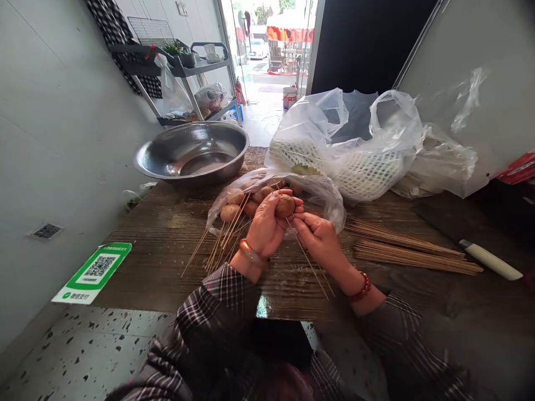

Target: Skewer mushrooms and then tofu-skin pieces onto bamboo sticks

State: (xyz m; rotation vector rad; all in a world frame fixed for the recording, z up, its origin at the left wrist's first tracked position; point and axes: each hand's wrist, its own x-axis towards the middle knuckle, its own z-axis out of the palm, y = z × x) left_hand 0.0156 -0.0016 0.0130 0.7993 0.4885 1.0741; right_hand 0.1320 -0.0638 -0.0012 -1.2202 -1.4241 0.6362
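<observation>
My left hand [268,224] is closed round a brown, egg-shaped item [285,206], its fingers behind and beneath it. Just to the right, my right hand [314,233] pinches thin wooden skewers [310,262] whose upper ends meet the underside of the brown item. How deep they go in is hidden by the fingers. Behind both hands lies an opened clear plastic bag [334,214] with several similar brown items [229,213] in it. Skewers [221,239] stick out of these toward the table's front edge.
Loose skewers [409,249] lie in bundles at right, beside a knife [493,260] with a pale handle. A steel basin [194,177] stands at back left. White bags [359,167] with net-wrapped contents fill the back right. A green QR card [94,273] sits at the left edge.
</observation>
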